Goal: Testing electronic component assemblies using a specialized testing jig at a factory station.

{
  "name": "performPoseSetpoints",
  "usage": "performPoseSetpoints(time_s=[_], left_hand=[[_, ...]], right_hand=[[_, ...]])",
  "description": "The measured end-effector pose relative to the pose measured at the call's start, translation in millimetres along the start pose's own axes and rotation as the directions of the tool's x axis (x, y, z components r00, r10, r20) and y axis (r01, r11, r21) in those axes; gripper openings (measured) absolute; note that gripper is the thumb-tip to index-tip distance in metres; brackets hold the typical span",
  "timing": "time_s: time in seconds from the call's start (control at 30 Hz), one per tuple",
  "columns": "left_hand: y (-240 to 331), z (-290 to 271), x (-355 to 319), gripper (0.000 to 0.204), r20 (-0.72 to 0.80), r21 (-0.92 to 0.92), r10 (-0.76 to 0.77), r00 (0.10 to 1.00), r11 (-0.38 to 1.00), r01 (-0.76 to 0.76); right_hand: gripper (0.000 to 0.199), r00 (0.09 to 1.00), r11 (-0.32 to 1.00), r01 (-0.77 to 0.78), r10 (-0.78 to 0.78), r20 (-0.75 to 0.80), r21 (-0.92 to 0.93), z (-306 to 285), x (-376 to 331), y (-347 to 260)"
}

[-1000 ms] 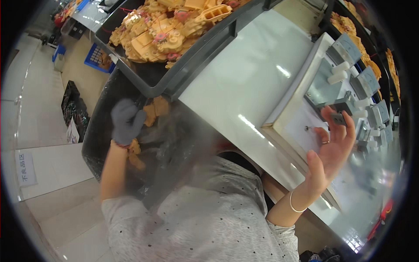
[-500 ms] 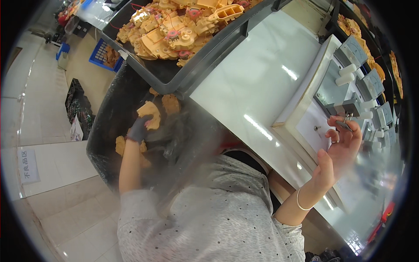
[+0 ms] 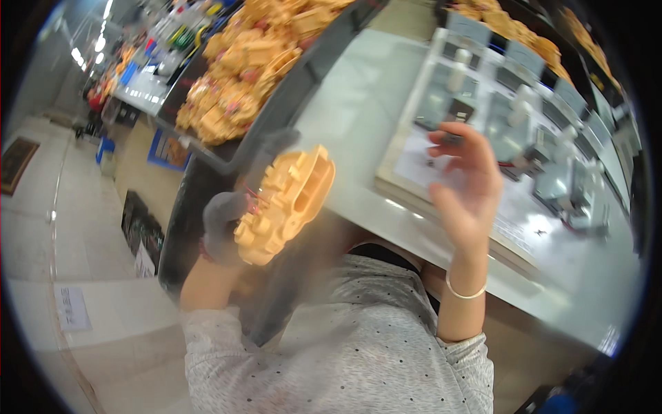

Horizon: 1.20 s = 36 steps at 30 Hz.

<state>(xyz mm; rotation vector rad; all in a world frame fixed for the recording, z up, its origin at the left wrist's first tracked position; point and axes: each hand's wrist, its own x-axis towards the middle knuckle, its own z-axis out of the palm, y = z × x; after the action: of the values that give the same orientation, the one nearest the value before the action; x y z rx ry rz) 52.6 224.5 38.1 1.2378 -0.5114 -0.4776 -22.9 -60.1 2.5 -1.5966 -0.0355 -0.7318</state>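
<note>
My left hand (image 3: 226, 224), in a grey glove, is closed on an orange-yellow moulded plastic housing (image 3: 288, 201). The housing is held up tilted over the dark bin, its long hollow side showing and a bit of red wire near the fingers. My bare right hand (image 3: 469, 186), with a bracelet at the wrist, hovers over the white fixture board (image 3: 400, 162). Its fingers are curved and apart from the thumb. A small dark metal clamp end (image 3: 452, 139) shows at the index and middle fingers; blur hides whether they touch it.
A dark tray (image 3: 303, 83) heaped with similar orange-yellow housings (image 3: 238, 76) stands at the far left of the white table (image 3: 358, 83). Below it is a black lined bin (image 3: 186, 207). Grey fixtures with white posts (image 3: 527, 96) line the board, with more housings (image 3: 514, 27) behind.
My left hand has risen out of the bin toward the table, holding a housing. The view has turned, and my right hand stays near the clamp, its fingers slightly shifted.
</note>
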Motion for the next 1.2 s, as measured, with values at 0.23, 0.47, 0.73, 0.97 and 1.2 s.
performPoseSetpoints(time_s=[0.23, 0.47, 0.73, 0.97, 1.2], left_hand=[[42.0, 115.4, 160.2, 0.054, 0.398, 0.742, 0.219, 0.891, 0.495, -0.453], [21.4, 148.7, 266.3, 0.048, 0.516, 0.857, -0.091, 0.852, 0.084, -0.509], [5.3, 132.6, 258.3, 0.046, 0.397, 0.863, -0.223, 0.890, 0.423, -0.278], [12.2, 173.4, 259.9, 0.043, 0.260, 0.965, -0.472, 0.842, 0.105, -0.240], [-27.4, 88.2, 234.3, 0.033, 0.817, 0.574, 0.206, 0.539, -0.206, -0.792]], right_hand=[[0.055, 1.000, 0.998, 0.014, -0.014, 0.001, -0.062, -2.9, -1.6, -5.0], [0.058, 0.999, 0.998, 0.038, -0.036, 0.036, -0.052, -1.9, -1.9, -7.7], [0.057, 0.998, 0.997, 0.030, -0.026, 0.049, -0.071, -8.6, -2.3, -7.3], [0.061, 0.999, 0.994, 0.044, -0.041, 0.026, -0.096, -3.8, -1.6, -7.4], [0.062, 0.998, 0.998, -0.023, 0.027, 0.065, -0.065, 11.2, -9.8, -18.1]])
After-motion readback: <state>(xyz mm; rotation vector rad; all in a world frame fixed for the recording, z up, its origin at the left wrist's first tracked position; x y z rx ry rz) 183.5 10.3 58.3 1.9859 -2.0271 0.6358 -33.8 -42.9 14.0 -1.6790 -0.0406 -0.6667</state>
